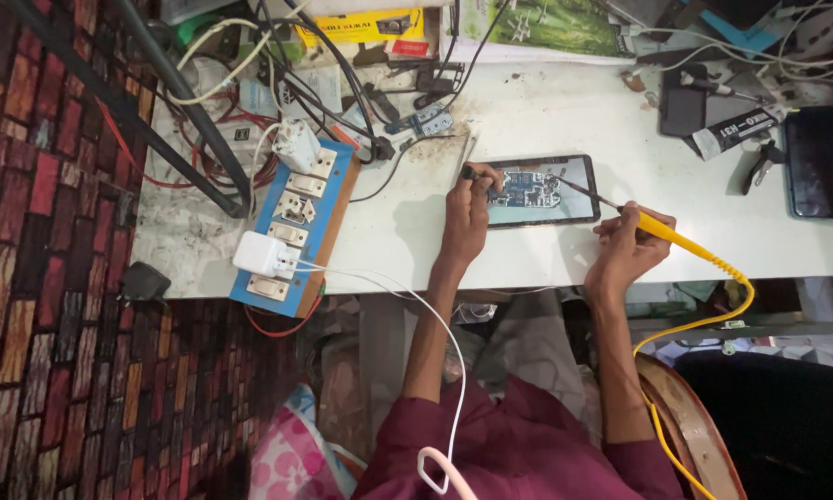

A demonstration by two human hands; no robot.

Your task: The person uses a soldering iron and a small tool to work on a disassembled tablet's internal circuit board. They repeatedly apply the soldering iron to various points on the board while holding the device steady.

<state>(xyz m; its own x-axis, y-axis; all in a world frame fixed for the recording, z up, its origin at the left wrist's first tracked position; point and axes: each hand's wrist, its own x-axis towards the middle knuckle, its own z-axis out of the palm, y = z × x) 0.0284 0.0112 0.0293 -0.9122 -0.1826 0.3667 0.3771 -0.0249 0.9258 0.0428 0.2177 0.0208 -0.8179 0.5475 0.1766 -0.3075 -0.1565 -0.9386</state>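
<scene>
A dark phone (564,215) lies flat on the white table (527,120), with a small blue circuit board (534,190) resting on its face. My left hand (467,211) pinches thin tweezers (478,173) whose tips touch the board's left end. My right hand (627,243) grips a yellow soldering iron (676,239) like a pen. Its thin metal tip (583,192) reaches the board's right edge. A yellow cord (713,319) runs from the iron off the table's near edge.
A blue power strip (296,222) with white plugs lies at the left, among tangled cables (268,83). At the right sit a black phone (816,162), pliers (761,165), a white tube (739,130) and another dark device (682,102). A white cable (435,324) hangs over my lap.
</scene>
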